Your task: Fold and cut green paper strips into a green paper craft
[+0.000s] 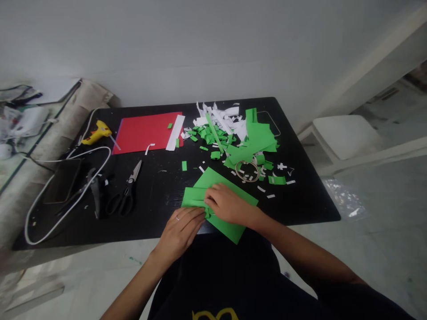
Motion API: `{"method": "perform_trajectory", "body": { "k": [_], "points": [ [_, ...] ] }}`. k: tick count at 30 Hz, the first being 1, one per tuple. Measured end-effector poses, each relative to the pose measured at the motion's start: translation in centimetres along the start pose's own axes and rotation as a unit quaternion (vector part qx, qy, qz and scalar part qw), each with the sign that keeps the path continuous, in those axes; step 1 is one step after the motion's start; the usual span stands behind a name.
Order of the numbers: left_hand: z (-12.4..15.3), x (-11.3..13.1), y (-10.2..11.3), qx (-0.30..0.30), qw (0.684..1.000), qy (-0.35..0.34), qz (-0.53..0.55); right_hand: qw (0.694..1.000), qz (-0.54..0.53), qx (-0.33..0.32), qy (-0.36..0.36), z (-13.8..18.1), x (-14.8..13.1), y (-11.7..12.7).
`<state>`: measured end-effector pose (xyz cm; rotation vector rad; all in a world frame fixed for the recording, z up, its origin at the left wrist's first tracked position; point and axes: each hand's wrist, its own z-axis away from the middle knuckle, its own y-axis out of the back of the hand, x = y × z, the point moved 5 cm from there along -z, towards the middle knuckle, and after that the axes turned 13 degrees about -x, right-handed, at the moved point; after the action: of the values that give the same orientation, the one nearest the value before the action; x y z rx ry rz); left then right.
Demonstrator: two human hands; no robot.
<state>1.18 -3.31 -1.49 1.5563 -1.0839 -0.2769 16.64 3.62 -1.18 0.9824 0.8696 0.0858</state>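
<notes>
A sheet of green paper (213, 183) lies at the near edge of the black table (160, 182), partly folded into a strip on its left side. My right hand (228, 205) rests on top of it, fingers curled and pressing down on the fold. My left hand (182, 229) lies just below and left of it, fingers stretched toward the fold and touching the paper's near edge; a ring shows on one finger.
Black scissors (125, 192) lie to the left. A yellow glue gun (96, 132) with a white cord (70, 200), a red sheet (147, 132), a heap of green and white scraps (233, 133) and a tape ring (247, 170) sit farther back. A white chair (343, 135) stands at the right.
</notes>
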Motion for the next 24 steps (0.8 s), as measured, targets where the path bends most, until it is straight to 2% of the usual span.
{"method": "perform_trajectory", "body": {
  "k": [5, 8, 17, 24],
  "points": [
    [0.3, -0.4, 0.1, 0.037, 0.997, 0.039, -0.06, 1.0, -0.027, 0.002, -0.014, 0.1, 0.0, 0.3],
    [0.2, -0.7, -0.1, 0.032, 0.994, 0.065, -0.085, 0.999, -0.041, 0.002, -0.017, 0.1, 0.1, 0.2],
    [-0.2, -2.5, -0.9, 0.026, 0.985, 0.164, 0.048, 0.998, -0.047, 0.008, -0.028, -0.2, 0.5, 0.1],
    [-0.2, -2.7, -1.3, 0.022, 0.983, 0.173, 0.064, 0.997, -0.07, 0.003, -0.042, -0.6, 0.9, -0.2]
  ]
}}
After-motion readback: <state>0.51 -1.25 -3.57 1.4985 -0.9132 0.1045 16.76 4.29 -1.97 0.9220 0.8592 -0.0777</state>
